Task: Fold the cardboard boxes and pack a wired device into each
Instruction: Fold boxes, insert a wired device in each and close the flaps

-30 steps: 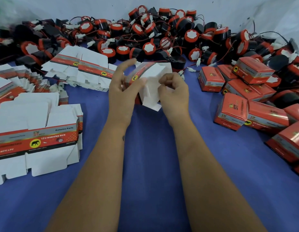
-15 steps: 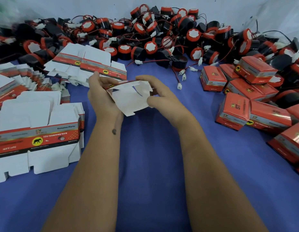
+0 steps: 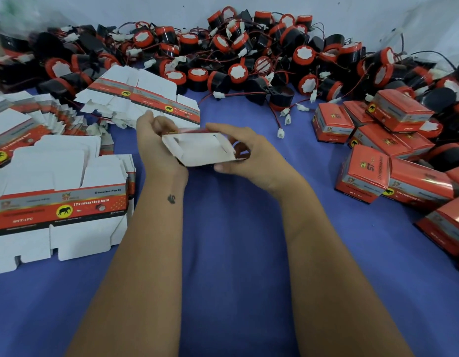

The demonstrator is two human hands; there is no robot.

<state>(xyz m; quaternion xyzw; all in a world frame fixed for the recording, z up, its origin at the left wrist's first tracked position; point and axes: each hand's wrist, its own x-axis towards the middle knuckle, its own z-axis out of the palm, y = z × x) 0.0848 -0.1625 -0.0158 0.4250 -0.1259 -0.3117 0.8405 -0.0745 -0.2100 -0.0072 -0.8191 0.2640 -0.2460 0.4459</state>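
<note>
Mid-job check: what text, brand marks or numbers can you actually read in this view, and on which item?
"Genuine Parts", "12v reversing horn", "MADE IN CHINA": top flat red-and-white cardboard blank, left stack.
"ST" logo: folded red cardboard box, right.
Smaller print on both: too blurred.
White half-folded box held by left hand and right hand: no readable text.

Both forearms are bare, with no sleeves in view. The left hand (image 3: 156, 143) and right hand (image 3: 251, 153) wear no gloves, rings or watch. A small dark tattoo (image 3: 171, 198) marks the left wrist.
</note>
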